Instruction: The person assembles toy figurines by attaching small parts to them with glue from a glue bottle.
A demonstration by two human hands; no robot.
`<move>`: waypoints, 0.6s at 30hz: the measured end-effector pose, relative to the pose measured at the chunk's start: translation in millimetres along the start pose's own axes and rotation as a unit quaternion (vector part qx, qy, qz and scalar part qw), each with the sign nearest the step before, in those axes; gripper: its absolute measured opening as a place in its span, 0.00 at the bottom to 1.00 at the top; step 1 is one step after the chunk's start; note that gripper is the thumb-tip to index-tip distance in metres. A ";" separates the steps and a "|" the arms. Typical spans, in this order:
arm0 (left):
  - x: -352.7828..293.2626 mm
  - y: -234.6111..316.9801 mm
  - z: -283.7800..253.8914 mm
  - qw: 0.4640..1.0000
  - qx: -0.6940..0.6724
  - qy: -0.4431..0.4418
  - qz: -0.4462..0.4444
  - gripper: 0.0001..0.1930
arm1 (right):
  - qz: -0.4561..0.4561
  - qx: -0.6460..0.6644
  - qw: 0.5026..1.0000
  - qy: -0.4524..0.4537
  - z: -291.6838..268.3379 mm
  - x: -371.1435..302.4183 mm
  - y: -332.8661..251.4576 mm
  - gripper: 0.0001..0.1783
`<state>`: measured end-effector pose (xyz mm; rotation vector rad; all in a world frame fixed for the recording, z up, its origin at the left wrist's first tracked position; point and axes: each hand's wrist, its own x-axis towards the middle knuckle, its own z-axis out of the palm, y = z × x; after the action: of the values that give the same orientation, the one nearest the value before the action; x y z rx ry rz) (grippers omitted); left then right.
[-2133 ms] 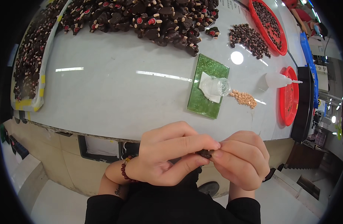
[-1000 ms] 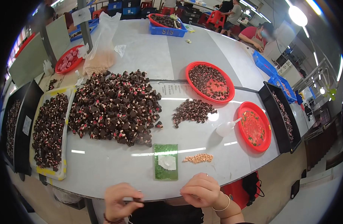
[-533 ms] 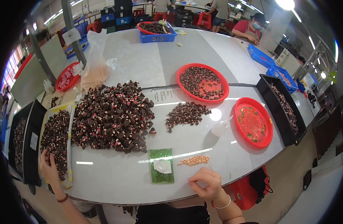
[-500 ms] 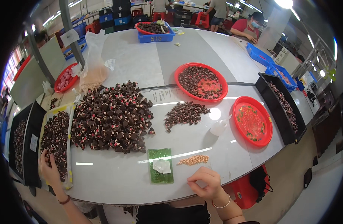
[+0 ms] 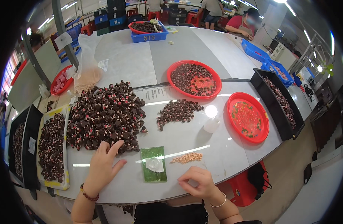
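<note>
Workroom surface (image 5: pixel 138 192), pale and glossy: a large heap of dark brown moulded pieces (image 5: pixel 106 115) lies left of a green board (image 5: pixel 148 176); these appear already fitted with pale and red parts, while a pile of small dark pieces (image 5: pixel 179 113) and a scatter of tan bits (image 5: pixel 188 158) remain loose. The left hand (image 5: pixel 103 167), thumb and fingers spread, is at the heap's near edge, contact uncertain; the right hand (image 5: pixel 198 182) is curled closed near the tan bits, any contents hidden. One black crate (image 5: pixel 34 125) bears a white label (image 5: pixel 31 145), unreadable here; a blue crate (image 5: pixel 151 37) carries large letters
</note>
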<state>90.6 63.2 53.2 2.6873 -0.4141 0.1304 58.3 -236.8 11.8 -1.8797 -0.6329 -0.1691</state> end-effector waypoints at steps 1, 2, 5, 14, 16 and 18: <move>1.6 -2.1 5.5 1.000 0.017 0.010 -0.005 0.24 | -0.001 0.004 1.000 -0.009 0.8 0.2 0.3 0.06; 3.2 -3.2 8.7 0.999 0.033 0.019 -0.008 0.22 | 0.001 0.004 1.000 -0.007 1.3 0.1 0.5 0.06; 12.6 -0.5 17.3 1.000 0.010 0.011 -0.003 0.18 | 0.015 0.003 1.000 0.014 -6.1 -5.5 3.3 0.05; -23.3 -0.1 18.0 0.991 0.088 0.104 0.001 0.14 | -0.004 0.091 0.996 -0.013 -2.1 -8.5 8.7 0.03; -20.4 17.2 4.1 0.995 0.087 0.024 -0.032 0.20 | -0.002 0.079 0.997 0.004 -4.7 -13.2 9.6 0.03; -21.4 18.2 2.8 0.995 0.073 0.009 -0.061 0.22 | -0.004 0.081 0.997 0.015 -6.2 -14.9 9.5 0.03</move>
<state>64.8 51.9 54.4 2.8441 -0.2434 0.1534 51.5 -250.0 0.5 -1.7158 -0.6153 -0.1471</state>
